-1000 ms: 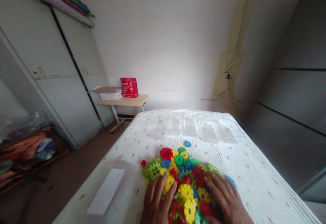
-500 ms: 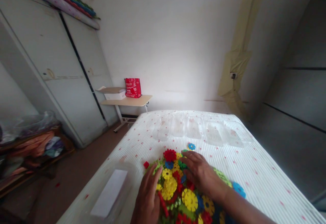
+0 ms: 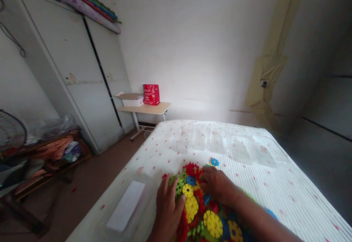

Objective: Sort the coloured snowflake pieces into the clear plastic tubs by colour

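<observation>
A heap of plastic snowflake-shaped building discs (image 3: 191, 209) in red, yellow, blue and green lies on the bed close to me. My left hand (image 3: 169, 205) rests against its left side, thumb and fingers apart, with nothing gripped. At the far right of the heap is my right hand (image 3: 220, 185), its fingers bent down among the pieces. What those fingers hold, if anything, is hidden. Between the hands show a yellow disc (image 3: 213, 223) and a blue disc (image 3: 190, 180). Just beyond my right hand a separate blue disc (image 3: 214, 162) lies on the sheet.
Several clear plastic trays (image 3: 217, 141) stand in a row across the far part of the bed. To the left, a clear container holds a white rectangular block (image 3: 126, 205). A small table (image 3: 162, 107) with a red bag (image 3: 151, 94) stands beyond the bed's far left corner.
The view has swung left, so everything sits further right. My right fingers have curled in more over the far pieces, and my left thumb has spread out over the heap.
</observation>
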The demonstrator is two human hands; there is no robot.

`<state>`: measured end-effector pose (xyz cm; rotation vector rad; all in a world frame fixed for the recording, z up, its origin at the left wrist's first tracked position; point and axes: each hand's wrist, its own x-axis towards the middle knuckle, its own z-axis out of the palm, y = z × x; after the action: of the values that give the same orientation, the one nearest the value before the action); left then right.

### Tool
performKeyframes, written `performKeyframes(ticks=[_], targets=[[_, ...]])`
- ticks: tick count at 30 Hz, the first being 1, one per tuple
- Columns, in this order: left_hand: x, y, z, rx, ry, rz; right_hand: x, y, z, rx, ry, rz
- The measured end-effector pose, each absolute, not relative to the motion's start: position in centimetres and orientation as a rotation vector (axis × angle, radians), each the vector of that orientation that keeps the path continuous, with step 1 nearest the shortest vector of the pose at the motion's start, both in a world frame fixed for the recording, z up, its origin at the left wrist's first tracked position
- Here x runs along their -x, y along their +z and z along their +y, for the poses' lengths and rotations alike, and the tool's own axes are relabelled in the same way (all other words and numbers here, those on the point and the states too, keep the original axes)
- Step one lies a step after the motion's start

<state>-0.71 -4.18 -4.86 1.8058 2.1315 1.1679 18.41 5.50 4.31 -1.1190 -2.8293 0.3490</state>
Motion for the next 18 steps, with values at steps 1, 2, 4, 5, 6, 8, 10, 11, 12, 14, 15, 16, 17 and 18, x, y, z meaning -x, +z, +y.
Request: performKeyframes(ticks=[1,2,4,5,6,8,10,11,12,14,15,16,17,18], targets=[[0.5,-4.6,-4.0,-1.802,1.164,2.116,-19.1,4.6,5.4,1.172,0.307,-2.855],[0.4,-4.4,-3.7,-1.788,1.171,2.1,-19.8,5.0,5.3,1.237,0.252,-2.876],[0.2,-3.9,-3.0,-1.74,1.205,2.077,-21.0,5.7,5.3,1.362,0.16,-2.888],[0.1,-3.7,-2.5,-1.718,1.232,2.064,-21.6,6.1,5.5,1.418,0.13,-2.869],[0.1,-3.5,-2.0,-1.697,1.267,2.051,-22.0,6.3,5.8,1.46,0.108,-2.83],[0.0,-3.2,-1.0,-1.655,1.35,2.015,-22.6,6.4,6.7,1.466,0.122,-2.733],[0.0,-2.7,-0.2,-1.618,1.404,1.962,-22.6,5.8,7.9,1.355,0.192,-2.669],[-0.1,-2.5,0.2,-1.608,1.409,1.931,-22.4,5.2,8.5,1.272,0.226,-2.66],[-0.1,-2.2,0.5,-1.605,1.404,1.9,-22.1,4.5,9.1,1.196,0.248,-2.661],[-0.1,-1.8,1.0,-1.62,1.375,1.859,-21.3,3.1,10.1,1.137,0.265,-2.669],[-0.1,-1.6,1.1,-1.636,1.361,1.863,-20.9,2.4,10.5,1.162,0.278,-2.669],[0.0,-1.5,1.3,-1.663,1.348,1.887,-20.5,1.8,10.8,1.207,0.302,-2.665],[0.1,-1.5,1.4,-1.698,1.332,1.926,-20.2,1.4,11.0,1.253,0.335,-2.66],[0.2,-1.4,1.5,-1.736,1.31,1.978,-20.0,1.1,11.1,1.284,0.368,-2.657]])
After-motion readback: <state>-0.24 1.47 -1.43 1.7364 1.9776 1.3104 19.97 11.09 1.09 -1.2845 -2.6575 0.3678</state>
